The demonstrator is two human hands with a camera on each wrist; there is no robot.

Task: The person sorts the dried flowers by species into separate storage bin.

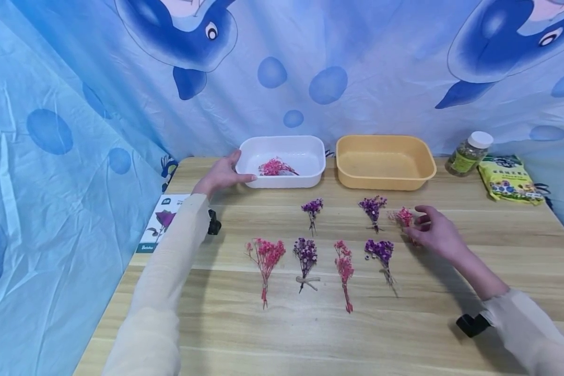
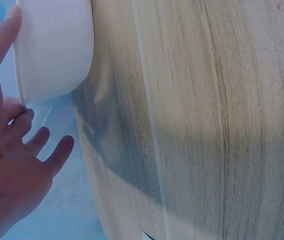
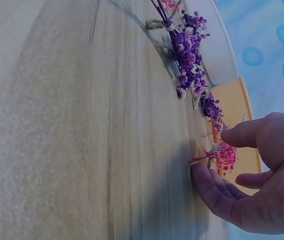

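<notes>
Clock directions are read from my right hand (image 1: 436, 233), head view. Its thumb and fingertips stand apart about the pink sprig (image 1: 405, 215), at 10 o'clock; whether they touch it, I cannot tell. Yellow bin (image 1: 380, 184), 11 o'clock; jar (image 1: 465, 157), 1 o'clock; purple sprig (image 1: 379, 251), 8 o'clock. My left hand (image 1: 222, 173), fingers spread, touches the rim of the white bin (image 1: 286, 183), farther off toward 10.

Pink bunches (image 1: 405, 216), purple bunches (image 1: 305, 253), white tub (image 1: 282, 181), blue-spotted curtain (image 1: 385, 83)

Table (image 1: 263, 344) (wood-grained), flower bunches (image 1: 268, 253), two tubs (image 1: 380, 183), jar (image 1: 466, 156), packet (image 1: 509, 180), card (image 1: 153, 222)
</notes>
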